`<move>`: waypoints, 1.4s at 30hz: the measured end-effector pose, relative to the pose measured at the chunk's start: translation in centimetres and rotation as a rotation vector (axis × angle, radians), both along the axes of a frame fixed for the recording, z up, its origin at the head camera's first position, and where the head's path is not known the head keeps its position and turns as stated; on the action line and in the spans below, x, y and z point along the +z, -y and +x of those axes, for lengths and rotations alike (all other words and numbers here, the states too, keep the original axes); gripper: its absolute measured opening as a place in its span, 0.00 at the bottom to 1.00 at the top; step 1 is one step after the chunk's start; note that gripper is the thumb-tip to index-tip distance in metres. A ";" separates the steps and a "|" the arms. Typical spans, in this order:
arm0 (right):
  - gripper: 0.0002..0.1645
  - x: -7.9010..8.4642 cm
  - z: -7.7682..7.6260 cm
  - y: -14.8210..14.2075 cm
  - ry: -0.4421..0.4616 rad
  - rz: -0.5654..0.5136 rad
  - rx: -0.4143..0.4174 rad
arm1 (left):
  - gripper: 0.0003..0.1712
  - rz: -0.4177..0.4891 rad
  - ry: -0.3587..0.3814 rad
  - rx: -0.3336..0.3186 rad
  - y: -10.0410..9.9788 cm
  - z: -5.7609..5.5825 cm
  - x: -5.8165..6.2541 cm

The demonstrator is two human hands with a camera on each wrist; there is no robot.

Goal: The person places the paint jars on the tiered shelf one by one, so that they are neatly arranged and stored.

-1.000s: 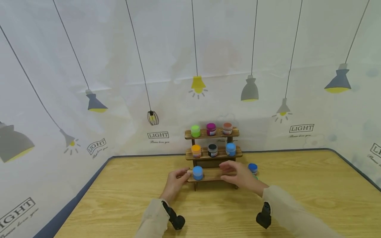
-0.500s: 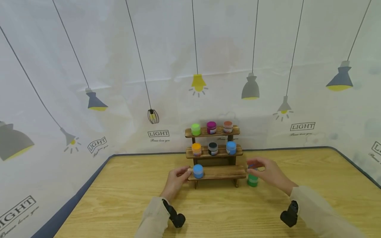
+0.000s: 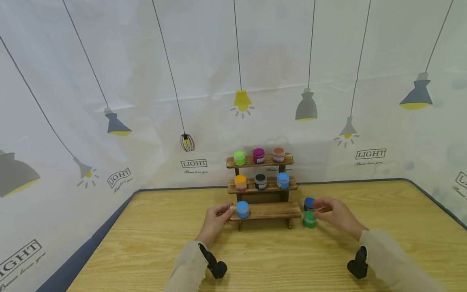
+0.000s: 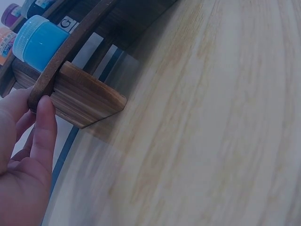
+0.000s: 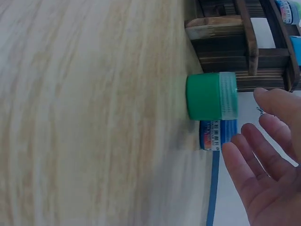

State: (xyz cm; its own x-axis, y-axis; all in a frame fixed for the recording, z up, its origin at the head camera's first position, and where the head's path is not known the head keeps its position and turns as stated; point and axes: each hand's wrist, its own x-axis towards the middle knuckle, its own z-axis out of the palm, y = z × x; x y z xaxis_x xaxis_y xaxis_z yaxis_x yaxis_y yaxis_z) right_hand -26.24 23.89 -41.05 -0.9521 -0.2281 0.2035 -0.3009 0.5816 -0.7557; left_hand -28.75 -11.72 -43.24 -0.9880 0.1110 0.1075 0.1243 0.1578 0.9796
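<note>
My left hand [image 3: 214, 221] pinches the left end of the bottom step of a three-tier wooden stand [image 3: 271, 211], thumb and fingers at its edge in the left wrist view. Close by on that step sits a light blue paint jar [image 3: 242, 209]. To the right of the stand, a green paint jar [image 3: 309, 219] and a dark blue paint jar [image 3: 309, 204] stand on the table, the blue one behind. My right hand [image 3: 337, 214] hovers beside these two with fingers apart and nothing between them; its fingertips overlap the blue jar's edge in the head view.
The middle step carries orange [image 3: 240, 182], black [image 3: 260, 181] and blue [image 3: 282, 180] jars. On the top step are lime [image 3: 239, 158], magenta [image 3: 258, 155] and reddish-brown [image 3: 278, 155] jars. A lamp-printed backdrop [image 3: 204, 121] rises right behind the wooden table [image 3: 164, 243].
My right hand has moved right, from over the bottom step to beside the green and dark blue jars, uncovering the step's right part. The left hand keeps its hold on the stand.
</note>
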 end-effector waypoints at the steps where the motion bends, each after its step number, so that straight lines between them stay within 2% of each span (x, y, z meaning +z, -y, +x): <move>1: 0.24 -0.2 0.0 0.0 0.013 -0.010 0.003 | 0.21 0.001 0.001 -0.001 0.0 0.0 0.0; 6: 0.30 -0.9 -0.2 0.2 0.053 -0.049 0.034 | 0.22 0.006 0.009 -0.003 0.1 -0.1 -0.1; 11: 0.34 -1.3 -0.6 0.4 0.079 -0.042 0.051 | 0.21 -0.001 0.001 -0.001 0.1 0.0 0.0; 21: 0.29 -1.9 -1.1 0.9 0.070 0.016 0.155 | 0.22 -0.001 0.004 0.000 0.1 0.1 0.1; 26: 0.29 -2.0 -1.4 0.8 0.111 0.012 0.154 | 0.20 -0.002 0.010 -0.005 0.0 0.8 1.3; 29: 0.29 -2.1 -1.4 0.7 0.124 0.011 0.160 | 0.20 -0.008 0.009 -0.005 0.0 0.7 1.0; 32: 0.29 -2.0 -1.4 0.6 0.122 0.014 0.204 | 0.21 -0.001 0.011 -0.006 0.2 0.1 0.1; 33: 0.30 -2.0 -1.4 0.5 0.130 0.013 0.217 | 0.21 -0.002 0.012 -0.004 0.2 0.1 0.2; 37: 0.31 -1.9 -1.4 0.2 0.163 0.000 0.270 | 0.20 0.002 0.022 -0.003 0.1 0.6 0.8; 42: 0.36 -1.8 -1.3 -0.2 0.173 0.003 0.265 | 0.19 -0.011 0.014 0.003 -0.3 1.7 2.2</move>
